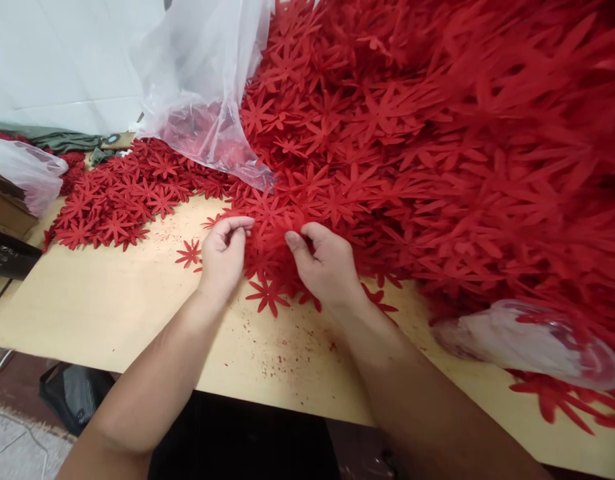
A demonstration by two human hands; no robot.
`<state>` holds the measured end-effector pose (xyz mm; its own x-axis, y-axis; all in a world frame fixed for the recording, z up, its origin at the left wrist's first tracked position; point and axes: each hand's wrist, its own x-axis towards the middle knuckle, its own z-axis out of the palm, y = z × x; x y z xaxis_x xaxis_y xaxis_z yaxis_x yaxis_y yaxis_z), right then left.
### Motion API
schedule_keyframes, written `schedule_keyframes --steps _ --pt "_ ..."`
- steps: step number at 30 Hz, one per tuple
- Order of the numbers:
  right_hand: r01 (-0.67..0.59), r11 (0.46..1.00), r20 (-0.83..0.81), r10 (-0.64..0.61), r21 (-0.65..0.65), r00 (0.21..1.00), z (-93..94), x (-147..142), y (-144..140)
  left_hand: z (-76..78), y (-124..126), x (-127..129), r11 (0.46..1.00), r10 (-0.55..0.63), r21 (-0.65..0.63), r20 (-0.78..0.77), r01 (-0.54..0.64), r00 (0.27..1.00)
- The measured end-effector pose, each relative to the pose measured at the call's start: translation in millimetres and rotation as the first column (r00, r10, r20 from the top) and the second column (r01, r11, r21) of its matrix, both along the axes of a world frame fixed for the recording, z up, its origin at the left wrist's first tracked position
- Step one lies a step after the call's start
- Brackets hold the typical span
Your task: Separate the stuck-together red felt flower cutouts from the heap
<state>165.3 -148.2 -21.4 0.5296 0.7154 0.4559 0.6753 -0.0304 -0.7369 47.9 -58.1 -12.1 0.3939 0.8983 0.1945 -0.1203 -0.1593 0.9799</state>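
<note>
Red flower-shaped cutouts with several narrow petals lie in a big heap [337, 173] in front of me. At the heap's near edge, my right hand [327, 263] pinches a red flower cutout [282, 230] between thumb and fingers; motion smears its outline. My left hand [225, 253] is to the left of it, thumb and index finger nearly together. Whatever sits between those left fingertips is too blurred to make out. One loose cutout [189, 253] lies left of my left hand, and another [268, 295] lies on the table between my wrists.
A smaller cutout pile [112, 200] spreads at the left. Clear plastic bags stand behind [202, 100] and far left [27, 170]. A plastic-wrapped white roll [527, 340] rests on the right. Red crumbs dot the wooden table [152, 313]. A black box [10, 253] is at the left edge.
</note>
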Motion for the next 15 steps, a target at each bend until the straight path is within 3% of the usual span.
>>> schedule_keyframes --steps 6,11,15 --pt "0.007 1.000 -0.156 -0.004 0.021 0.988 1.0 1 2 -11.9 -12 5 0.988 -0.150 0.010 -0.063 0.151 0.987" --pt "-0.163 0.982 -0.275 0.184 0.100 0.944 -0.6 -5 5 -22.1 -16 10 0.975 -0.177 0.092 -0.241 0.204 0.954" --pt "-0.286 0.950 -0.375 0.314 0.130 0.872 3.7 -8 5 -23.8 -9 11 0.987 -0.155 0.014 -0.186 0.161 0.970"
